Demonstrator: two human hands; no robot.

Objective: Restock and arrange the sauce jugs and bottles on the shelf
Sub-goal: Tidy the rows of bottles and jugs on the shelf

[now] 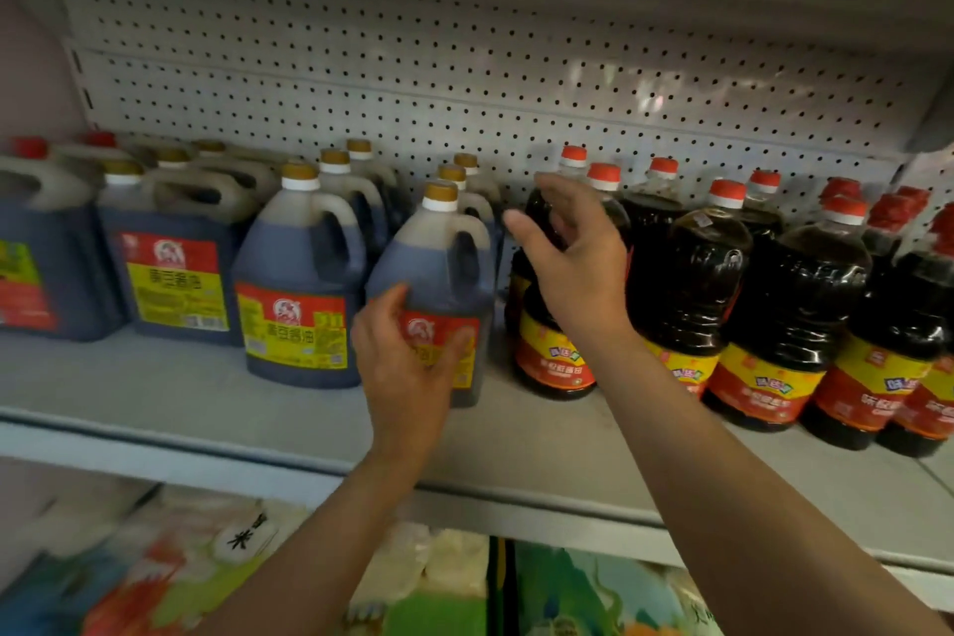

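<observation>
My left hand (408, 367) is at the centre of the frame, pressed against the lower front of a gold-capped jug (439, 284), thumb on its left side and fingers curled over the red and yellow label, so I have it gripped low down. That jug stands on the grey shelf (180, 393), front of a short row of the same jugs running back toward the pegboard (464, 83). Just left of it sits another jug of the same kind (299, 294), and further to the left edge are squarer jugs (170, 263) with red or gold caps.

My right hand (573, 258) is up and right of centre, fingers spread and loosely bent in front of the shoulder of a dark red-capped bottle (552, 325); whether my fingers actually touch it I cannot tell, and it grips nothing that I can see. More red-capped bottles (790, 305) crowd the right side of the shelf in rows. Along the bottom of the frame, blurred packets (206, 573) lie on the level below
</observation>
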